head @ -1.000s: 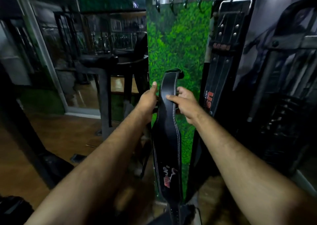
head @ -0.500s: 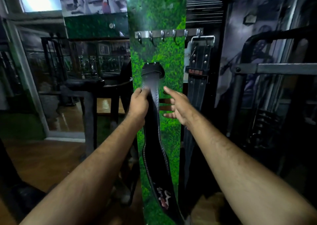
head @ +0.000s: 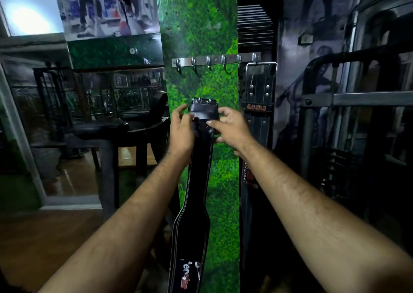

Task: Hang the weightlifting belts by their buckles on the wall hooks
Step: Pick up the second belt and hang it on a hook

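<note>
Left hand [head: 182,131]: fingers curled around the left edge of the black belt [head: 196,181] near its top. Belt: held upright between both hands, buckle [head: 203,102] just above the fingers, tail hanging down between the forearms. Right hand [head: 229,126]: pinching the belt's right edge. Hook rail [head: 214,60]: well above both hands. Second belt [head: 257,113]: hanging just right of the right hand, buckle on the rightmost hook.

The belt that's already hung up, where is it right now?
In the head view, the hung belt hangs right of centre from the hook rail's rightmost hook, beside the green panel.
</note>
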